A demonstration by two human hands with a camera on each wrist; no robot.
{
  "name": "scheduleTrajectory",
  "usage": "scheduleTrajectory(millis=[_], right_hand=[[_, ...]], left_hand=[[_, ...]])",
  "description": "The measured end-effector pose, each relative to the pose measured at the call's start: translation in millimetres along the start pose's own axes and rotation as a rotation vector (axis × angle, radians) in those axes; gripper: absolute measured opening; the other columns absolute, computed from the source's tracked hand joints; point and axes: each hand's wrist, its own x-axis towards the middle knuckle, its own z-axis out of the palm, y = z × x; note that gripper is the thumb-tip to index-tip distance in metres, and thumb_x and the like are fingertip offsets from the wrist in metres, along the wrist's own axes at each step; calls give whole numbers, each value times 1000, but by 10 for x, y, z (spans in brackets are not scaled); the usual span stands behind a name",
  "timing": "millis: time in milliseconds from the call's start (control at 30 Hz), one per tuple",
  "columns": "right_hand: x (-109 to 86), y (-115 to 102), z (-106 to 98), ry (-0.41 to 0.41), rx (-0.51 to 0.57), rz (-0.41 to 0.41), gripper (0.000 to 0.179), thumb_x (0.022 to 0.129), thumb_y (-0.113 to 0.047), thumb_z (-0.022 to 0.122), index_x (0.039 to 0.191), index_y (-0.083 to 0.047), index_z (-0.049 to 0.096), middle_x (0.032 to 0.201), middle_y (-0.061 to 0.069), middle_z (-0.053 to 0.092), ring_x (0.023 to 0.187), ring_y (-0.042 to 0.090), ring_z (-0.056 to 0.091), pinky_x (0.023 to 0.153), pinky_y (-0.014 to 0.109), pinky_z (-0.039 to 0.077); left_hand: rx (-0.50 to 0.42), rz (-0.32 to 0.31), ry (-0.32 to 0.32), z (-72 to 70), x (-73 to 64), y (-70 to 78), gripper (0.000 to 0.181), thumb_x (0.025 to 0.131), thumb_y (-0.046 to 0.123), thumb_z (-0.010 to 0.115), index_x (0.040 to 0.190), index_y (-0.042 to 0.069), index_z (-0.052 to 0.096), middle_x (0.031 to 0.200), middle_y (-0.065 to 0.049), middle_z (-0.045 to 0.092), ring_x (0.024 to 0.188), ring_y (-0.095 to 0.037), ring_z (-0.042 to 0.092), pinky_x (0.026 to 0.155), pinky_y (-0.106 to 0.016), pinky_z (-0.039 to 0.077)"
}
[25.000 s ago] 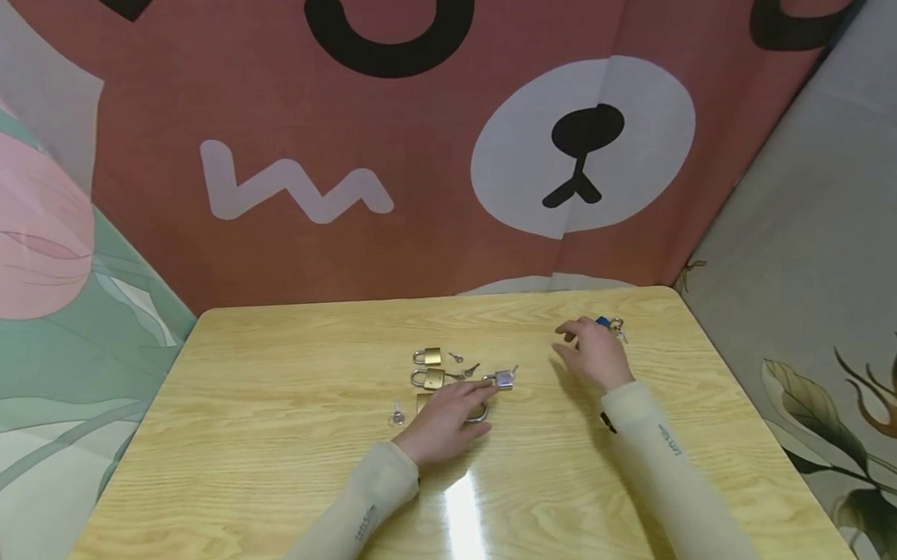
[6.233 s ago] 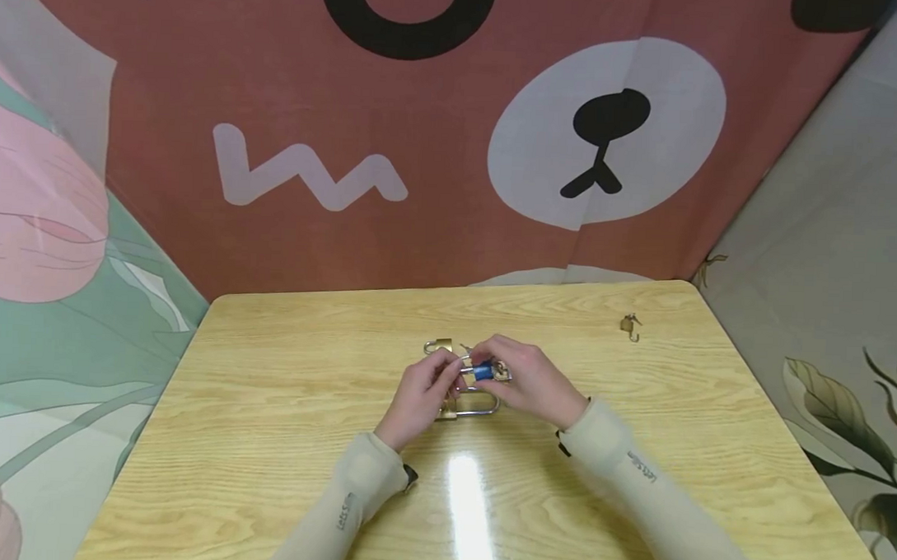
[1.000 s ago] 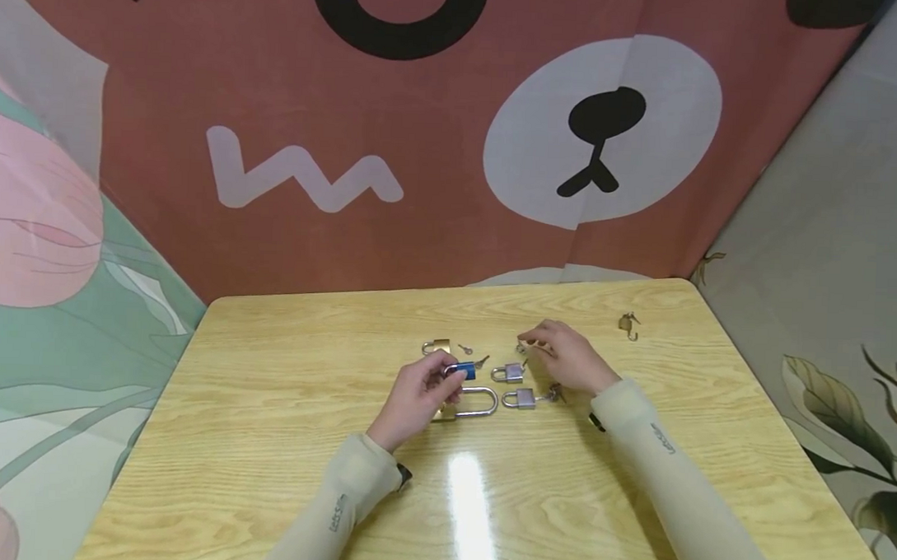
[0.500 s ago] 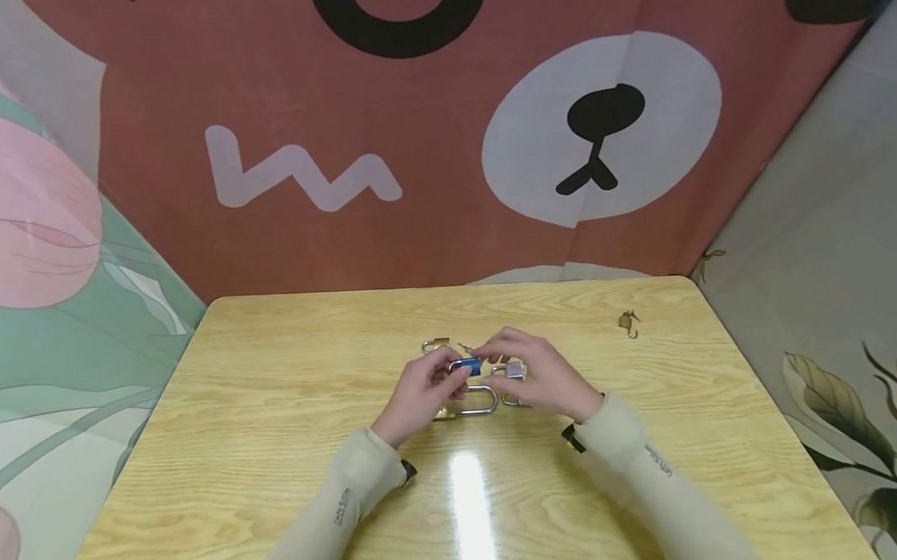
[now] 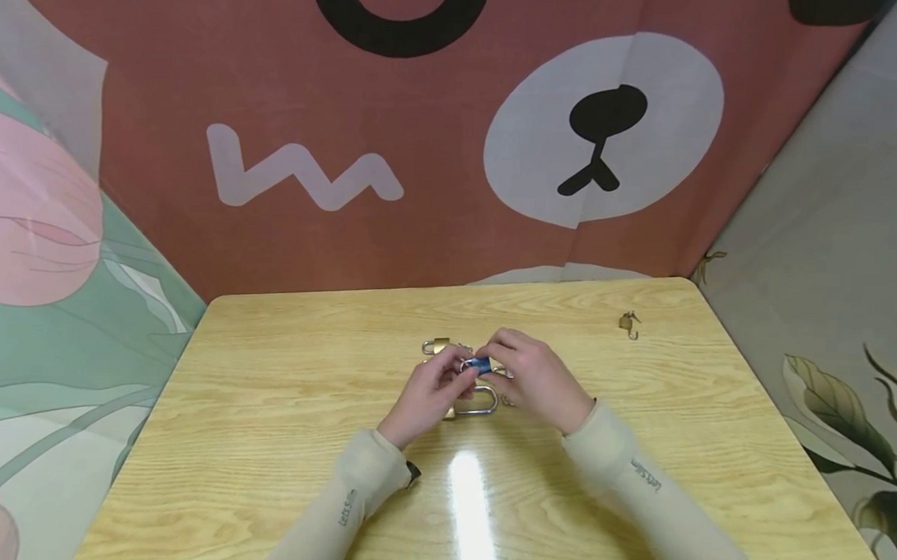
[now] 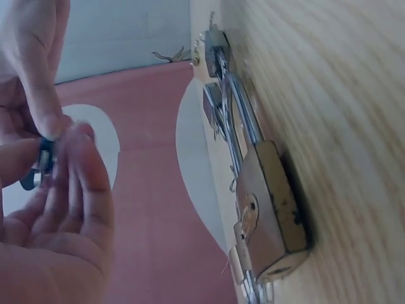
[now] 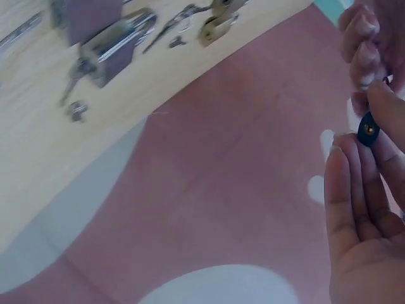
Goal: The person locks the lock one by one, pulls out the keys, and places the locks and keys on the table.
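A small blue padlock (image 5: pixel 481 364) is held above the middle of the table between both hands. My left hand (image 5: pixel 420 397) pinches it at its shackle end. My right hand (image 5: pixel 540 380) grips the body between thumb and fingers. In the right wrist view the blue padlock (image 7: pixel 368 128) turns its keyhole to the camera, with no key in it. Under the hands lies a large brass padlock (image 6: pixel 269 212) with a long shackle. A lavender-grey padlock (image 7: pixel 117 50) with a key in it and a small loose key (image 7: pixel 77 111) lie nearby; in the head view my right hand mostly hides them.
A smaller brass padlock (image 5: pixel 437 345) lies behind the left hand, with a key (image 5: pixel 464 347) beside it. At the far right of the wooden table (image 5: pixel 287 439) is an old brass padlock (image 5: pixel 627 322) with its shackle swung out and keys by it. A printed cloth (image 5: pixel 308 250) hangs behind.
The blue padlock, earlier at the far right, is now in both hands. A second lavender-grey padlock has joined the first. Within the last second my right hand moved left from a small key onto the blue padlock.
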Motion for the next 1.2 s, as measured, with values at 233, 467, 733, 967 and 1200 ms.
scheduleTrajectory(millis=[233,467,733,967,1200], right_hand=[[-13,380,-39,-42,14,113,24,85,-8,85,107,-5,74,101,5,69,87,19,70,76,33,62],[-39,756,10,-136,-10,218,21,88,-9,83,107,-6,76,100,4,70,88,23,70,77,36,61],[-23,1004,237,-270,-80,294,21,86,-11,86,104,-6,77,97,4,70,85,19,68,80,35,61],[2,1026,343,-359,-155,283,22,83,-15,88,101,-8,78,96,3,71,84,17,66,78,36,61],[-22,1041,386,-381,-229,281,19,82,-18,89,96,-13,78,92,0,71,85,18,61,74,37,58]], left_hand=[[243,90,-9,38,61,-72,52,104,18,65,152,18,45,145,-6,56,125,-28,61,99,-53,56],[440,76,-104,75,148,-138,60,105,22,64,158,25,39,158,0,46,143,-25,47,113,-51,47],[620,55,-145,114,232,-184,57,106,29,61,158,21,40,155,-6,51,144,-30,45,122,-57,33],[696,8,-169,126,258,-197,58,106,32,60,159,19,40,154,-7,53,146,-33,42,123,-58,31],[698,-29,-177,135,252,-219,60,105,33,61,160,23,38,161,-8,47,151,-35,37,126,-59,26]])
